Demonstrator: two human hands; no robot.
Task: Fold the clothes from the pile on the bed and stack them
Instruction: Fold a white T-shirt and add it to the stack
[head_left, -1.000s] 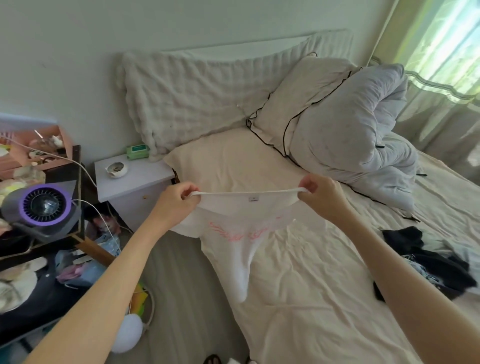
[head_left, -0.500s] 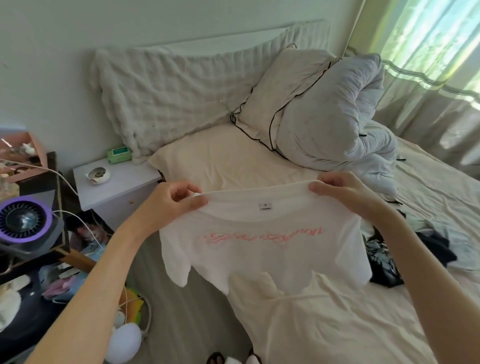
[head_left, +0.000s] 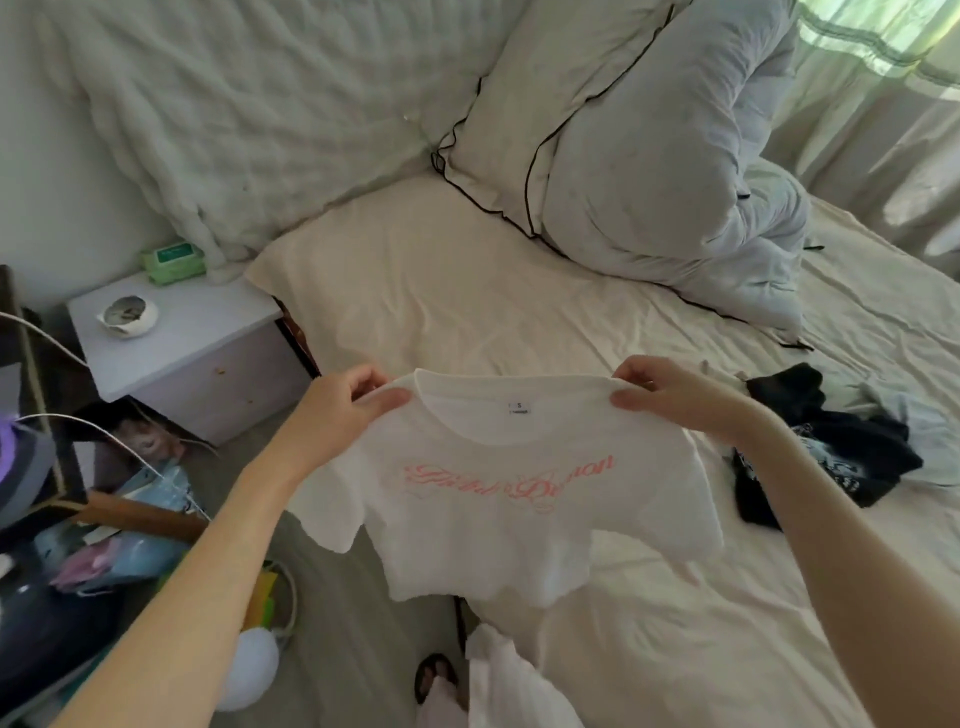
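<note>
Two hands are holding a white T-shirt (head_left: 519, 519) spread out in the air over the near edge of the bed (head_left: 467, 291). Beyond it, a rumpled duvet (head_left: 670, 171) is lying by the pillows, and dark clothes (head_left: 826, 447) are sitting in a heap on the sheet. Left hand (head_left: 343, 410) and right hand (head_left: 670, 389) are each pinching a shoulder, thumb against curled fingers.
</note>
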